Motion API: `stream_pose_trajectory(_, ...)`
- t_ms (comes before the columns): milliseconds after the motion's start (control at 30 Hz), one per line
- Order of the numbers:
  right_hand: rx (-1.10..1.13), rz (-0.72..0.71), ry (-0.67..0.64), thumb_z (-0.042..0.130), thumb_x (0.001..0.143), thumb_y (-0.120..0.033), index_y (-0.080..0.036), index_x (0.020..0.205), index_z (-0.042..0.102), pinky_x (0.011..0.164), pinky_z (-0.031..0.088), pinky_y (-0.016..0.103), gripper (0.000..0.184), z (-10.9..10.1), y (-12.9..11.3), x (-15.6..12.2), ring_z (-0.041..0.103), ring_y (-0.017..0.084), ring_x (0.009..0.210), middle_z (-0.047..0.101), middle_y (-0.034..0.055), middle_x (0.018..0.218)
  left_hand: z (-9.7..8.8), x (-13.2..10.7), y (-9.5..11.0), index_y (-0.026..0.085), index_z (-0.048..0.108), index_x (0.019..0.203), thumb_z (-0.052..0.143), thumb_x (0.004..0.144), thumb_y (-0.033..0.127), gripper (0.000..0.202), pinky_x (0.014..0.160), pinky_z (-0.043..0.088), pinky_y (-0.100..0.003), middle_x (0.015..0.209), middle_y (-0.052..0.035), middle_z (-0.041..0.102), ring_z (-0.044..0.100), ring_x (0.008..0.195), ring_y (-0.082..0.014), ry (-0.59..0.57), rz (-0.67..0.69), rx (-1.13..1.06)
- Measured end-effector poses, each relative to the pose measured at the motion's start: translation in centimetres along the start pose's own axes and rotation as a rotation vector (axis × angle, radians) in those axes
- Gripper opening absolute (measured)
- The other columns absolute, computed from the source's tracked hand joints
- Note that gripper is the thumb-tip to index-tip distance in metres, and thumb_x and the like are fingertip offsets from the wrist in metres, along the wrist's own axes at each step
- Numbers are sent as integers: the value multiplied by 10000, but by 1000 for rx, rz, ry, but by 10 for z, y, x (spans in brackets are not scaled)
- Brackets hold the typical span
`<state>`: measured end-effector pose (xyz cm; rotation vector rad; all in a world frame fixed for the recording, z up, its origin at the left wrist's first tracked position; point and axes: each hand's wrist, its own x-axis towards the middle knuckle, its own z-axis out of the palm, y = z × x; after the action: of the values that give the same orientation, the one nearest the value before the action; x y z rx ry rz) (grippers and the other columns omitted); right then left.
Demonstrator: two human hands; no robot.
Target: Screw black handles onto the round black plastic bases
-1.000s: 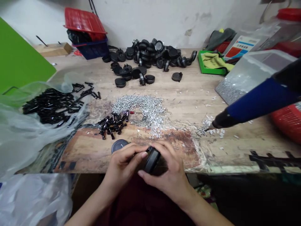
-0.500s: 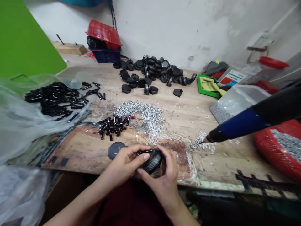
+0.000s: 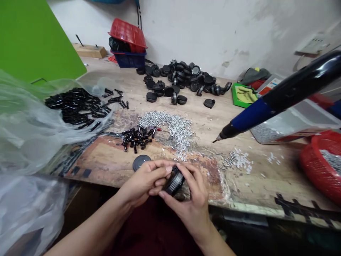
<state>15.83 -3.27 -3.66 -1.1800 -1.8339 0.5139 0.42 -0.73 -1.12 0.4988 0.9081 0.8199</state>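
Both my hands hold a round black plastic part with a ribbed rim point(image 3: 174, 183) close above the table's front edge. My right hand point(image 3: 193, 193) grips its right side, with the thumb below and the fingers over the top. My left hand point(image 3: 147, 181) is closed at its upper left side, thumb and fingers pinched; a small black piece there is mostly covered by the fingers. Beside my left hand lies a flat black disc point(image 3: 141, 162). Several short black rods point(image 3: 137, 138) and a heap of silver screws point(image 3: 165, 120) with small nuts point(image 3: 182, 145) lie beyond my hands.
An electric screwdriver point(image 3: 253, 110) hangs at the right, tip down. Black round parts point(image 3: 181, 78) are piled at the back. A plastic bag point(image 3: 32, 131) with black rods covers the left. Small white pieces point(image 3: 239, 161) and a red basket point(image 3: 319, 163) are on the right.
The view has shifted, so the bench sits further right. My left fingers have curled in and now cover the small black rod on the round part. The screwdriver has swung.
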Motion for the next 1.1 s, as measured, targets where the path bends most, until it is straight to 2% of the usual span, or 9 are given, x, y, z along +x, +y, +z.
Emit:
stream_pose_trajectory(300,54,69,-52,751,699,-307,-225,1257,480,919,508,404,626,2,-4,0,550,231,1070,524,93,1134,-3,-3,-2,133,630,869,719,733,284,222,346,107,-126,508,103,323,156,402,-1,48,-5,21)
stream_pose_trajectory(533,84,98,-73,762,682,-282,-231,1239,483,921,506,386,625,1,2,1,546,219,1068,521,85,1129,-1,3,-5,122,644,920,702,745,308,261,337,133,-120,483,106,333,173,386,-5,77,-9,80)
stream_pose_trajectory(667,74,100,-66,763,674,-281,-231,1219,480,906,513,383,617,-1,4,2,551,217,1050,512,81,1115,0,5,-8,142,680,927,693,748,320,253,338,199,-128,470,87,421,255,368,-13,136,85,224)
stream_pose_trajectory(767,64,82,-42,753,683,-272,-232,1215,467,895,519,372,606,-3,3,3,557,213,1040,508,77,1108,0,4,-7,170,721,923,660,775,319,219,369,292,-155,526,38,563,384,388,-42,174,172,422)
stream_pose_trajectory(800,62,74,-35,751,686,-271,-234,1216,462,894,520,370,604,-4,3,3,558,212,1040,507,75,1108,0,3,-7,178,735,916,653,781,305,203,412,366,-175,582,13,624,470,440,-70,177,230,506)
stream_pose_trajectory(867,61,60,-32,747,692,-271,-237,1217,453,893,521,365,603,-4,2,4,559,211,1040,505,74,1109,0,2,-5,198,750,921,633,799,267,182,593,496,-237,738,-29,714,620,644,-144,170,374,669)
stream_pose_trajectory(933,67,51,-33,743,696,-271,-236,1213,452,888,523,358,594,-4,2,4,564,207,1028,509,73,1101,0,0,-5,220,743,972,602,830,242,202,770,512,-284,872,-42,740,658,840,-187,152,491,788)
stream_pose_trajectory(967,69,47,-32,738,700,-270,-233,1211,452,886,524,354,586,-4,2,4,565,205,1024,511,73,1096,0,-1,-6,230,733,1006,584,846,236,219,805,506,-291,908,-41,741,659,877,-189,147,528,827)
stream_pose_trajectory(1100,60,42,-16,733,700,-267,-217,1211,460,909,510,345,581,-3,1,4,553,203,1042,511,80,1105,0,-5,-9,263,695,1089,551,875,214,263,804,498,-263,928,-22,736,663,879,-165,148,608,949)
